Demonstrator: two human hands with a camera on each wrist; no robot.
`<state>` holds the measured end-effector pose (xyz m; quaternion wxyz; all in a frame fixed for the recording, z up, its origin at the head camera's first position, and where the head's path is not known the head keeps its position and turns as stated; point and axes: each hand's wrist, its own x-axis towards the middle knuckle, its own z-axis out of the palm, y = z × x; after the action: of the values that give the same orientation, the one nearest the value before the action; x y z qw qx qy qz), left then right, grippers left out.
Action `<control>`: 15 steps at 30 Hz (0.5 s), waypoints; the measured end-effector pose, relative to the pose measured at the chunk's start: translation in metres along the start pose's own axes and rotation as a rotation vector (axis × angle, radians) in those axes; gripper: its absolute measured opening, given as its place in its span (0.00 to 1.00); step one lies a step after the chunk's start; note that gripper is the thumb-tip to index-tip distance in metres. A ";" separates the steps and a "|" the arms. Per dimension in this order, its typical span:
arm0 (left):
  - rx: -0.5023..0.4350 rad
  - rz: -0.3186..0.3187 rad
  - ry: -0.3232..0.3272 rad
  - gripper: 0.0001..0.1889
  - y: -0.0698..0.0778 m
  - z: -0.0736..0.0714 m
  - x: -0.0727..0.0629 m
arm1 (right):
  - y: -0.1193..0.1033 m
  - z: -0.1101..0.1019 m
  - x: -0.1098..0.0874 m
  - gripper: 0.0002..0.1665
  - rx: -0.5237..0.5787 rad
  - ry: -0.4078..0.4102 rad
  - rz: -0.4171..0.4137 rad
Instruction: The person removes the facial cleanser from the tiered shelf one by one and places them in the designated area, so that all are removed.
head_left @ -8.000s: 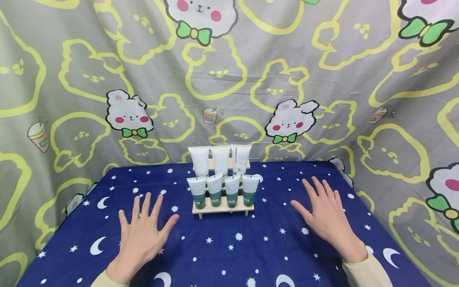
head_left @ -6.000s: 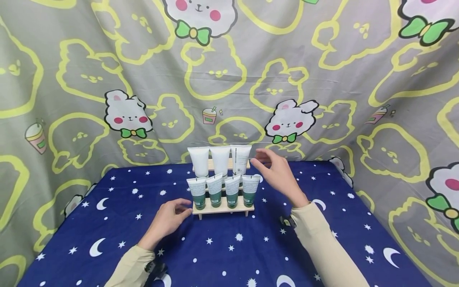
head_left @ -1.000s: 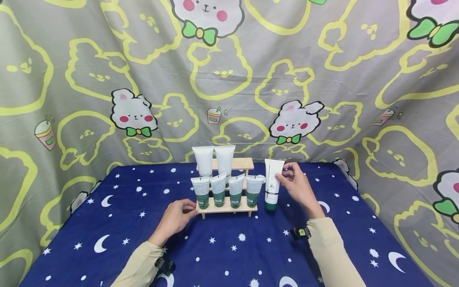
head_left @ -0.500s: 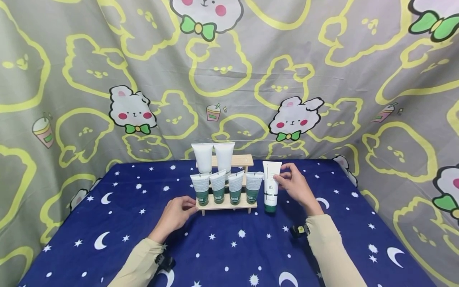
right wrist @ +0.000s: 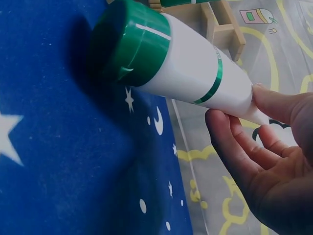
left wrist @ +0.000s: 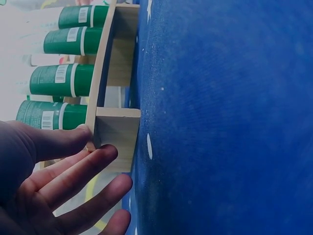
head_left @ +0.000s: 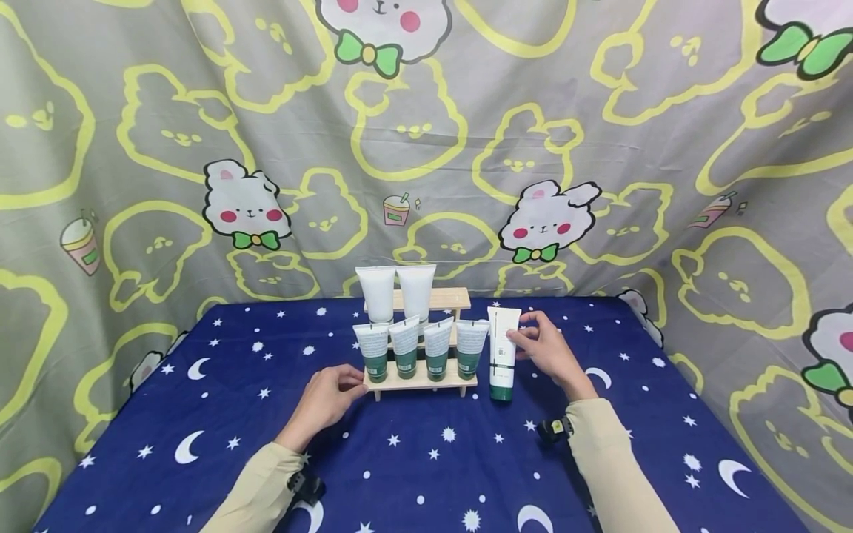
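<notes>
My right hand (head_left: 548, 351) pinches a white squeeze tube with a green cap (head_left: 503, 359) near its flat top end, thumb on one side and fingers on the other. Cap downward, the tube stands just right of the wooden rack; in the right wrist view its green cap (right wrist: 132, 44) is close to the blue cloth. At the rack's front left corner, my left hand (head_left: 325, 403) grips the edge of the stepped wooden rack (head_left: 420, 381). The left wrist view shows the thumb (left wrist: 73, 139) on the shelf board's end and fingers beneath.
Several small green-and-white tubes (head_left: 437, 349) line the rack's front step. Two larger white tubes (head_left: 416, 292) stand on a step behind, beside a bare stretch of the top shelf (head_left: 453, 297). Dark blue star-patterned cloth (head_left: 426, 459) covers the table, and a grey patterned curtain (head_left: 300, 141) hangs behind.
The larger white tube has left the rack's back right in my right hand and lately moved slightly toward me and down. My left hand has stayed on the rack's corner.
</notes>
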<state>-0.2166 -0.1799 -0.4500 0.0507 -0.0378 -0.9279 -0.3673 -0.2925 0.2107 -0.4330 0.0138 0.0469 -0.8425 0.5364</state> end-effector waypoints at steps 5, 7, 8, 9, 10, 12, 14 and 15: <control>0.002 -0.011 -0.002 0.05 0.000 -0.001 0.000 | 0.003 0.002 0.001 0.26 0.019 0.010 0.023; 0.003 -0.014 -0.003 0.05 0.000 -0.001 0.000 | 0.004 0.003 0.002 0.24 0.026 0.016 0.037; 0.004 -0.015 -0.004 0.05 0.000 -0.001 0.000 | 0.005 0.003 0.002 0.23 0.029 0.019 0.045; 0.005 -0.018 -0.005 0.05 0.000 -0.001 0.000 | 0.006 0.004 0.002 0.23 0.034 0.019 0.050; 0.006 -0.019 -0.006 0.05 0.000 0.000 0.000 | 0.007 0.004 0.002 0.22 0.039 0.016 0.054; 0.007 -0.022 -0.007 0.05 0.000 0.000 0.000 | 0.009 0.004 0.002 0.20 0.043 0.007 0.055; 0.009 -0.022 -0.008 0.05 0.000 0.000 0.000 | 0.011 0.005 0.003 0.18 0.049 -0.003 0.052; 0.009 -0.021 -0.008 0.05 -0.001 0.000 0.000 | 0.012 0.005 0.003 0.17 0.047 -0.011 0.048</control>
<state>-0.2165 -0.1803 -0.4503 0.0435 -0.0291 -0.9302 -0.3633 -0.2963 0.2106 -0.4455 -0.0049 0.0299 -0.8308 0.5558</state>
